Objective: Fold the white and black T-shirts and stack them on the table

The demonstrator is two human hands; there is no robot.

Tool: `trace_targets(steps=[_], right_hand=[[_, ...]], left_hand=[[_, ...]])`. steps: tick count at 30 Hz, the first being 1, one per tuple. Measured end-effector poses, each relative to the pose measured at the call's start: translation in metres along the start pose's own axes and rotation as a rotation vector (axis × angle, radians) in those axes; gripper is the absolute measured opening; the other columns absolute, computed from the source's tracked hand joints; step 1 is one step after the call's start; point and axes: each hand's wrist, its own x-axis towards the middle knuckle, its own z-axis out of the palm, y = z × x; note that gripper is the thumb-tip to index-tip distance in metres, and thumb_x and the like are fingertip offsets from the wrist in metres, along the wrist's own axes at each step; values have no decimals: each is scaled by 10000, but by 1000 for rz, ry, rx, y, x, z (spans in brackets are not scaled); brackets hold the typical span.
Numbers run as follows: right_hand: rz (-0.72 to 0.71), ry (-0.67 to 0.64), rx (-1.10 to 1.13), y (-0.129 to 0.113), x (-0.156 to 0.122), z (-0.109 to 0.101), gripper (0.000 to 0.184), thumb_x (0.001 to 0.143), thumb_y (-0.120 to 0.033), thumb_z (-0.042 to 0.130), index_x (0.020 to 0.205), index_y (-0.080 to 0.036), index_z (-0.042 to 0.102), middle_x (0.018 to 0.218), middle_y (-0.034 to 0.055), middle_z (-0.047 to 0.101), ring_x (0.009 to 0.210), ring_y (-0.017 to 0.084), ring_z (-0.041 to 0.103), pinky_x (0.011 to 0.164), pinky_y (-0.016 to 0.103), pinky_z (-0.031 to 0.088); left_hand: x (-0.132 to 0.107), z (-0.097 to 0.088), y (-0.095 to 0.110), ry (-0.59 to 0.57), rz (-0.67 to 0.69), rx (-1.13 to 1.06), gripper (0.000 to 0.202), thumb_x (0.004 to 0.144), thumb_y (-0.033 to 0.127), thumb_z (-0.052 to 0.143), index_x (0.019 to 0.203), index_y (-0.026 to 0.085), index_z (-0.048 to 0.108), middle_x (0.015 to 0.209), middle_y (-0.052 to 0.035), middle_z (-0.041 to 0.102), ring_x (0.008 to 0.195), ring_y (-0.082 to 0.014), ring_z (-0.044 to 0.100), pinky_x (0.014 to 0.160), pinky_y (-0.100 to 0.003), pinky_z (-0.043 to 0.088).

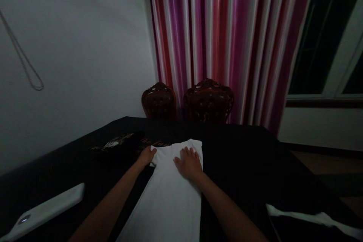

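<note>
A long folded white garment (pixel 167 196) lies on the black table (pixel 244 159), running away from me. My right hand (pixel 189 162) lies flat on its far end, fingers spread. My left hand (pixel 146 156) is closed on the garment's far left edge, pinching the cloth. Just beyond my left hand lies a dark printed garment (pixel 124 143).
A white phone (pixel 45 211) lies near the table's left front. Another strip of white cloth (pixel 312 217) sits at the right front. Two carved dark chairs (pixel 208 100) stand behind the table before a striped curtain (pixel 227 45). A window is at the right.
</note>
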Motion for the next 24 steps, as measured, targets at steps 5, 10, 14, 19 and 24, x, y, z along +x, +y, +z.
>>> trace_targets(steps=[5,10,14,19,24], right_hand=[[93,197,212,8,29,-32,622,989,-490,137,1387,-92,402,1389,156,484,1298,209,434,1061,324,341],[18,226,191,7,35,-49,545,992,-478,177,1311,-159,484,1302,113,563,1233,204,492,1043,328,352],[-95,83,113,3,17,-31,489,946,-491,376,1275,-178,555,1325,107,559,1284,248,445,1094,381,279],[-166,-210,-269,9,-3,-7,739,908,-650,326,1480,-184,322,1567,104,173,1443,325,63,1145,505,59],[-132,-270,-378,7,-5,-11,731,926,-652,233,1510,-212,236,1581,71,108,1449,295,34,1149,487,51]], left_hand=[[-44,-8,25,-63,481,-27,358,915,175,405,1265,172,479,1339,-79,534,1214,-152,496,1070,-285,359],[-82,7,16,-197,775,83,686,698,-10,470,1352,198,460,1515,-45,369,1364,-188,372,1146,-346,298],[-83,28,-10,-134,756,169,645,802,-4,383,1402,227,419,1511,-35,370,1380,-169,356,1151,-382,301],[-95,28,-35,-85,738,221,756,744,-84,332,1418,250,404,1509,-23,368,1396,-159,326,1158,-393,289],[-152,-3,-50,-13,468,140,494,883,96,353,1332,228,513,1427,-65,489,1311,-200,444,1101,-401,359]])
